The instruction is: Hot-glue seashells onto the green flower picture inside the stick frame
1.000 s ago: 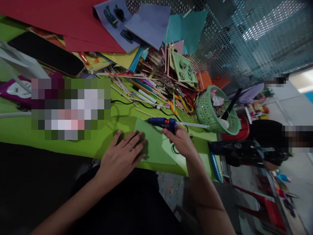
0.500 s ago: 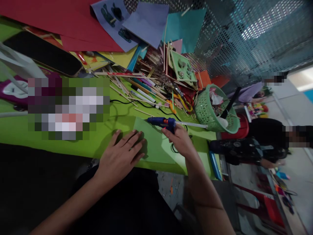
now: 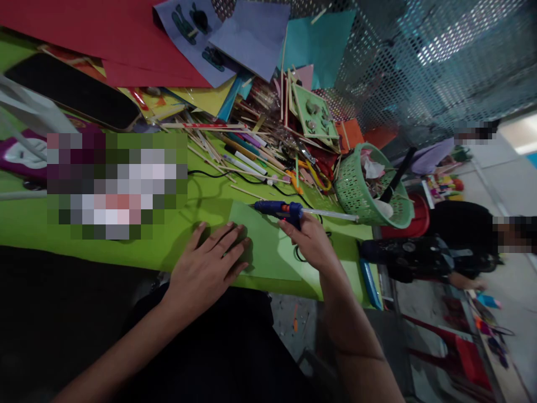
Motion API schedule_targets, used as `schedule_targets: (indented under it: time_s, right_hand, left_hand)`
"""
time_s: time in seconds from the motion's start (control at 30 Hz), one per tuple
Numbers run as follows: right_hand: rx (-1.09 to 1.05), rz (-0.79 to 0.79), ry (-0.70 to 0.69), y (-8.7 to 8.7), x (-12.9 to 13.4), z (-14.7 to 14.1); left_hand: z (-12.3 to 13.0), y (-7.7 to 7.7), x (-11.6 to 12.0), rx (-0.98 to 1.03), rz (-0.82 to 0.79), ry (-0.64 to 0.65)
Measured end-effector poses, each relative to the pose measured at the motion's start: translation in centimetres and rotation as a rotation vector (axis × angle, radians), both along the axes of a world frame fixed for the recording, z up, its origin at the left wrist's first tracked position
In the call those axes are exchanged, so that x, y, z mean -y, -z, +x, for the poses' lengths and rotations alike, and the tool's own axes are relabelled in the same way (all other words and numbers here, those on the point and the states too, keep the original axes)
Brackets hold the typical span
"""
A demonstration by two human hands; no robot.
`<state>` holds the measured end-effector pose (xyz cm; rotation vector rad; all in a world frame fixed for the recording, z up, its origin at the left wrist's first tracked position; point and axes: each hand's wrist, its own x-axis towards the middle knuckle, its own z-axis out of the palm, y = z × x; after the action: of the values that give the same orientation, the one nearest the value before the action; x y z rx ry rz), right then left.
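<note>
My right hand (image 3: 311,238) is wrapped round the handle of a blue hot glue gun (image 3: 277,209). A long clear glue stick (image 3: 329,215) sticks out of its back end, and its nozzle points left over the top edge of a pale green sheet of paper (image 3: 268,246). A small red light shows near my thumb. My left hand (image 3: 216,254) lies flat with fingers spread, its fingertips on the left part of that sheet and on the green table cover beside it. A black cord (image 3: 300,254) loops partly behind my right hand.
Behind the sheet lie wooden sticks (image 3: 203,146), markers (image 3: 247,163) and scissors (image 3: 316,170). A green basket (image 3: 356,187) stands at the right, near a blue case (image 3: 371,282). A phone (image 3: 73,89) lies far left. Other people (image 3: 457,238) are at the right.
Both hands and the glue gun stay almost in place. The background at the right has shifted slightly with the camera.
</note>
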<state>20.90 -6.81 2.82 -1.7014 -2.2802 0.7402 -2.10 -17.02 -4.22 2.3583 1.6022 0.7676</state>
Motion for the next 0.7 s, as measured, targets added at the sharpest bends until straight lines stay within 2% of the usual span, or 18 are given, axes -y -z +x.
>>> schedule_targets:
  time_s: [0.7]
  right_hand:
    - [0.012, 0.013, 0.038, -0.2, 0.4, 1.4]
  left_hand:
    - [-0.1, 0.2, -0.1, 0.002, 0.023, 0.009]
